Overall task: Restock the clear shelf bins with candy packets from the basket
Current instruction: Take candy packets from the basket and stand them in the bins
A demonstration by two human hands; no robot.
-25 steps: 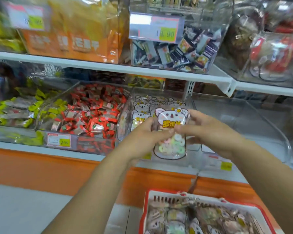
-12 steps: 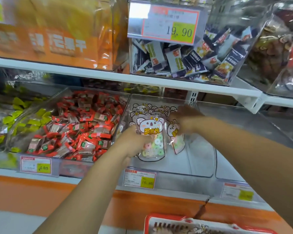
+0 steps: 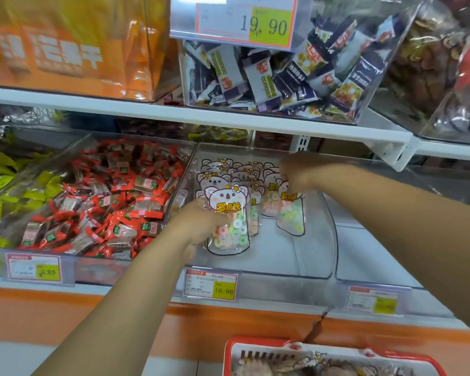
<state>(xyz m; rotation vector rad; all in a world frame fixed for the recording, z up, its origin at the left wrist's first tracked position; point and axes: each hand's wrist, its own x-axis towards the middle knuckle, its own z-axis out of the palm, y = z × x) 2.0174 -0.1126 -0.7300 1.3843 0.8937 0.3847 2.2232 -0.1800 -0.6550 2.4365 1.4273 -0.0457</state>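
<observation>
Clear plastic bin now has both hands inside, moved in from its front a second ago: left hand grips one candy packet, right hand pinches a second packet by its top, so placing looks underway. Two packets are held. Stocked ones behind overlap too much to count. One basket below.

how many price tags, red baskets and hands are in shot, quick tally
price tags: 4
red basket: 1
hands: 2, left hand and right hand, both gripping koala packets
total: 7
</observation>
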